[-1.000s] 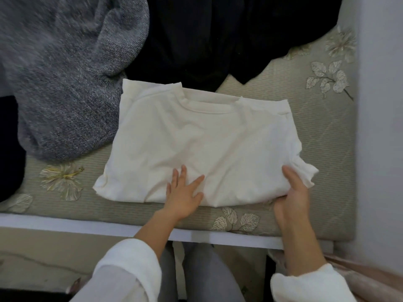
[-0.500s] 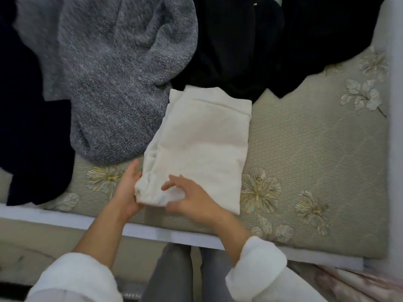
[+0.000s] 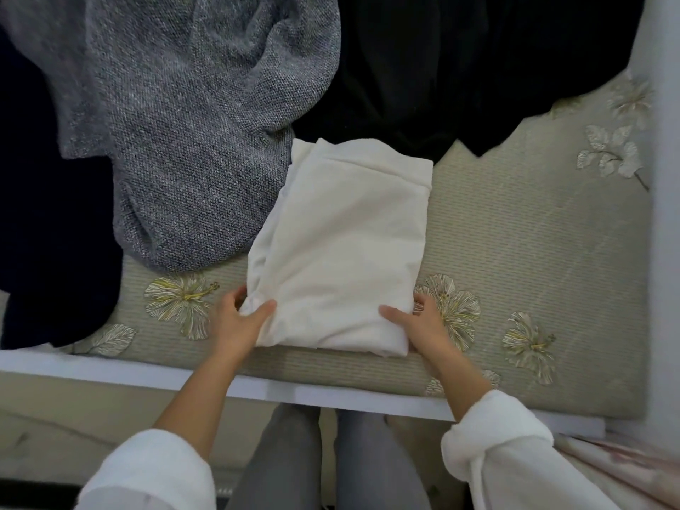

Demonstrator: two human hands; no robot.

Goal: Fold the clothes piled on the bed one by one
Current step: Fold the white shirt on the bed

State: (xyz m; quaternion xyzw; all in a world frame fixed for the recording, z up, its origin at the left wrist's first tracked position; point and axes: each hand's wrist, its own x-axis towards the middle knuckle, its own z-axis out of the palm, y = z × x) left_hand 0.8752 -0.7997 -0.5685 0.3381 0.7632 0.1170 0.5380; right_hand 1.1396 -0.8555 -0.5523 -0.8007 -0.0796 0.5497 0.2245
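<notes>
A cream-white shirt (image 3: 342, 244), folded into a narrow rectangle, lies on the bed near its front edge. My left hand (image 3: 235, 322) grips the shirt's near left corner, thumb on top and fingers tucked under the cloth. My right hand (image 3: 419, 325) grips the near right corner the same way, thumb lying on the cloth. Behind the shirt lie a grey knitted garment (image 3: 191, 134) and a black garment (image 3: 460, 68), both unfolded.
The bed has a beige flowered cover (image 3: 515, 252) with a white front edge (image 3: 294, 390). A dark navy garment (image 3: 48, 233) lies at the far left. A pale wall (image 3: 666, 178) borders the bed on the right. My grey-trousered legs stand below the edge.
The wide shirt was folded in half sideways into a narrow rectangle. My hands then moved to its two near corners, the right one shifting from the left part to the right corner.
</notes>
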